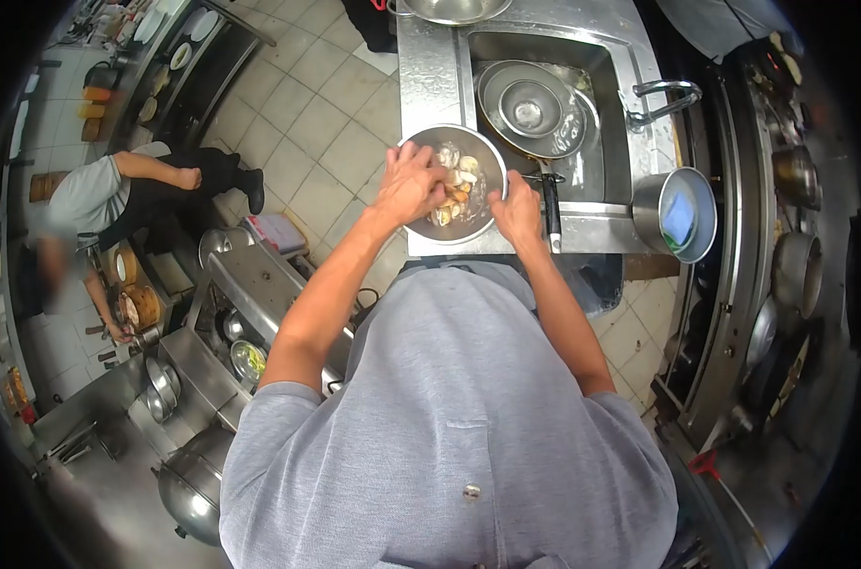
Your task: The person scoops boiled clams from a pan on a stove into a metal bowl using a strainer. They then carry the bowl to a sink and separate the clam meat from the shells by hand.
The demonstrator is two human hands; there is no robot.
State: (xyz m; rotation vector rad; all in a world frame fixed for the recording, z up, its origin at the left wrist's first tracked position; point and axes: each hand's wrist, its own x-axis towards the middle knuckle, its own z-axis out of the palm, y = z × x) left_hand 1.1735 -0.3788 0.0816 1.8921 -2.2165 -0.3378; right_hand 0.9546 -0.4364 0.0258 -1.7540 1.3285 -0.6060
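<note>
A round metal bowl (488, 220) rests at the front left of the steel counter, with liquid and several pale and orange-brown food pieces (462, 190) inside. Whether these are shellfish, mushrooms or something else I cannot make out. My left hand (413, 185) reaches over the bowl's left rim, its fingers bent in among the pieces; the fingertips are partly hidden. On the right side, my right hand (518, 212) grips the bowl's rim, thumb up near the edge and fingers mostly hidden outside.
Behind the bowl is a sink (596, 180) holding a pan with a black handle (552, 209) and nested strainers (530, 109). A faucet (663, 100) and a metal pot (677, 216) stand at right. A colander (454, 8) sits at the far edge. Another person (93, 194) works at left.
</note>
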